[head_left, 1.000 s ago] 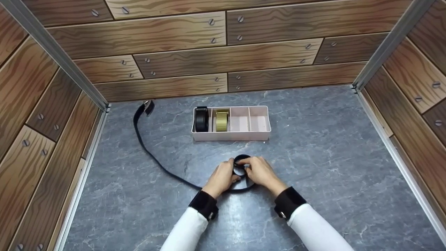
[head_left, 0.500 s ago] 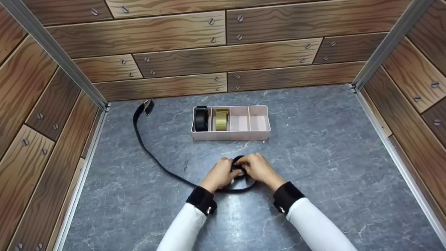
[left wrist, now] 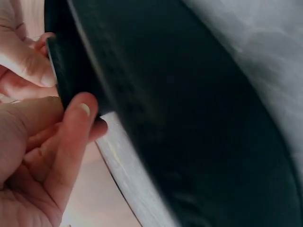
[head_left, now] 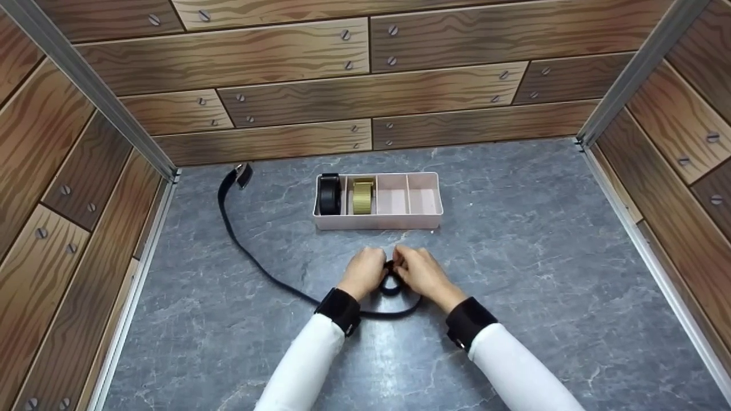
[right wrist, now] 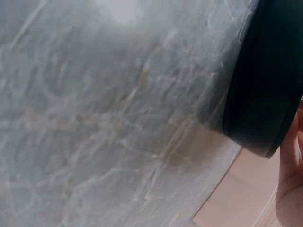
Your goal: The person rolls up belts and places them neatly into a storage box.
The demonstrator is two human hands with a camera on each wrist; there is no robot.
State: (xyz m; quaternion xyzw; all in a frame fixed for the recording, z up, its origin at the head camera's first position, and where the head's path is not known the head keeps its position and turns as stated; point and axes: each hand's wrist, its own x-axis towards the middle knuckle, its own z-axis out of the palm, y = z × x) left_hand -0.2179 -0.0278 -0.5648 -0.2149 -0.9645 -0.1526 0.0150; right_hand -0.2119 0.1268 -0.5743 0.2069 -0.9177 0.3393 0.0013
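A black belt (head_left: 274, 280) lies in a long curve on the floor of the head view. Its buckle end (head_left: 243, 174) is at the far left, and the other end is wound into a small coil (head_left: 390, 291). My left hand (head_left: 364, 272) grips the coil's far left side. From the right, my right hand (head_left: 424, 276) pinches the same coil, fingertips close to the left ones. The left wrist view has the left thumb and fingers (left wrist: 71, 142) pinching the strap, with the other hand's fingers just beyond. At the right wrist view's edge, fingers (right wrist: 289, 175) touch the strap.
Beyond the hands stands a pale pink divided tray (head_left: 378, 222). A rolled black belt (head_left: 329, 195) fills its leftmost compartment, and a rolled gold band (head_left: 362, 197) sits in the one beside it. Wood-patterned walls (head_left: 297, 51) enclose the back and sides.
Both hands have shifted slightly away from me, to the coil's far side. The coil looks smaller, and the left thumb has left its inside. Buckle end and tray stay put.
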